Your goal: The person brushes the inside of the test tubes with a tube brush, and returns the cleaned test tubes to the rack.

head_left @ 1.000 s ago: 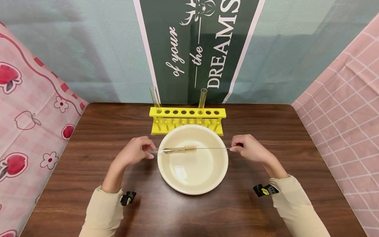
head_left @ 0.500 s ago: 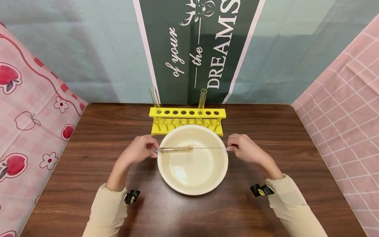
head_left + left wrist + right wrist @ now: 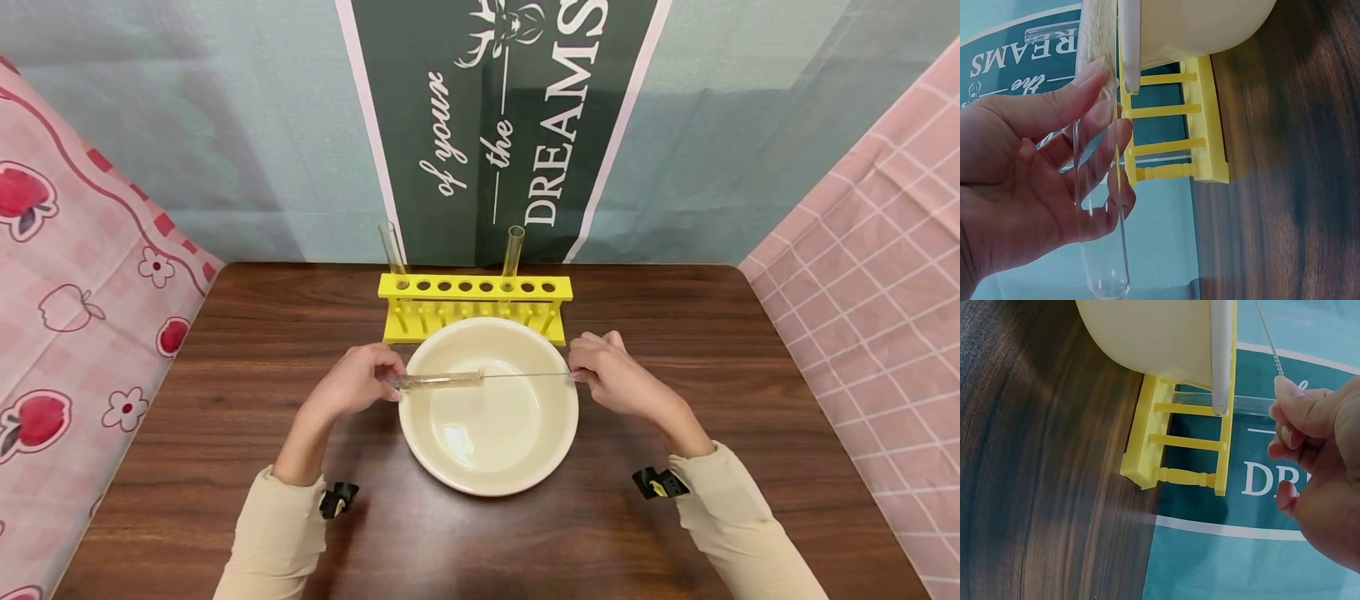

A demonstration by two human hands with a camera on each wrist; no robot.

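Note:
My left hand grips a clear glass test tube between thumb and fingers, its rounded closed end pointing outward past the palm. Inside the tube sit the pale bristles of a test tube brush, their end right at the tube's mouth in the head view. A thin twisted wire handle runs from the brush to my right hand, which pinches it between thumb and forefinger. Tube and brush lie nearly level across the cream bowl, over its inside.
Behind the bowl stands a yellow test tube rack, close against its back rim. Two glass tubes stand in it, one at the left end and one right of the middle. Dark wooden table surrounds them, with cloths hung behind and at both sides.
The right hand has moved left toward the bowl and the left hand slightly right. The brush has slid deeper into the tube, so fewer bristles stick out of its mouth.

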